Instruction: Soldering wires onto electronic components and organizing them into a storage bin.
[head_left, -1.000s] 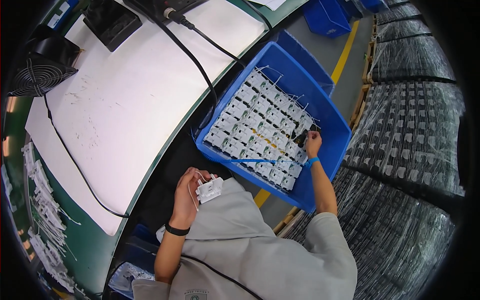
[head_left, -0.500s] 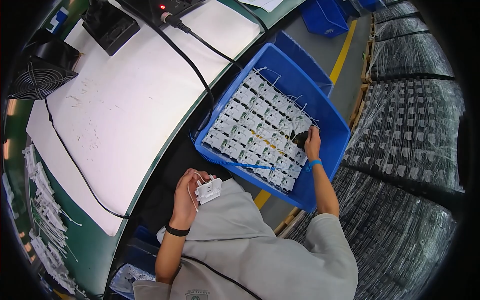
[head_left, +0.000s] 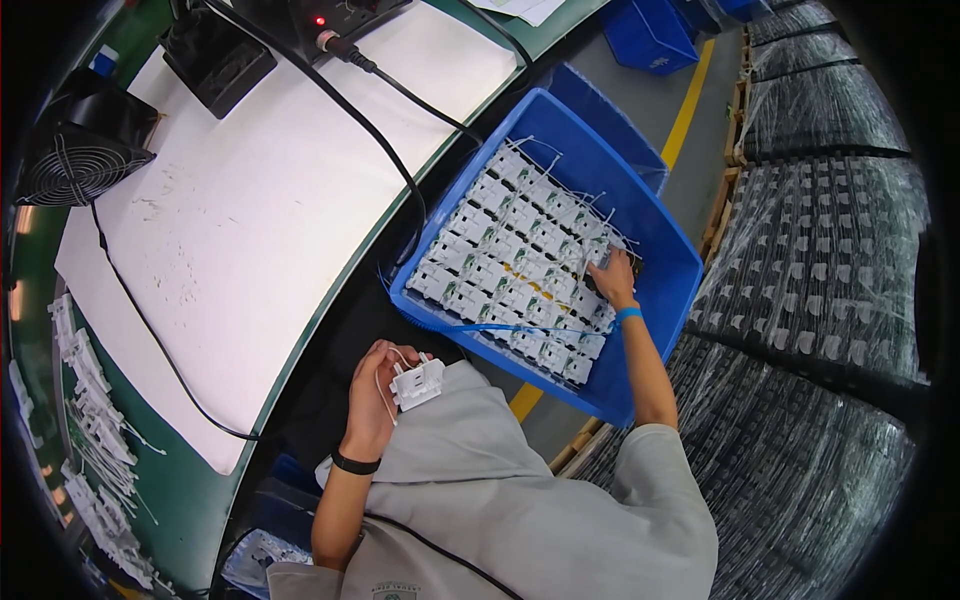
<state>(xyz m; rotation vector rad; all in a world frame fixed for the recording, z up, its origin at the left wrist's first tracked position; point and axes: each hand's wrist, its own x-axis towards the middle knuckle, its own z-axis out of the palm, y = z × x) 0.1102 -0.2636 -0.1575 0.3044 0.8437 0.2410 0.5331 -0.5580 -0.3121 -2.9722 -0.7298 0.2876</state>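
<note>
My left hand [head_left: 370, 395] is closed around a white plastic module [head_left: 418, 384] with thin white wires, held above my lap. A blue bin [head_left: 668, 300] in front of me, to the right, holds rows of similar white modules [head_left: 490, 235] with green parts and loose wires. My right hand [head_left: 614, 280] reaches into the bin's right side, thumb and fingers bent about a white module [head_left: 602, 246] at the end of the rows. Its fingertips are partly hidden against the parts. A blue coiled cord [head_left: 490, 327] runs across the bin toward the blue band on my right wrist.
To the left, a green workbench [head_left: 185, 490] carries a white sheet [head_left: 230, 220], a black fan [head_left: 85, 170], a black device with a red light [head_left: 320, 22] and cables. More white wired parts [head_left: 95, 410] lie along its far-left side. Film-wrapped stacks [head_left: 810, 260] stand on pallets at right.
My right hand has moved slightly left and inward from the bin's right wall, onto the end of the rows. The left hand and its module have stayed in place.
</note>
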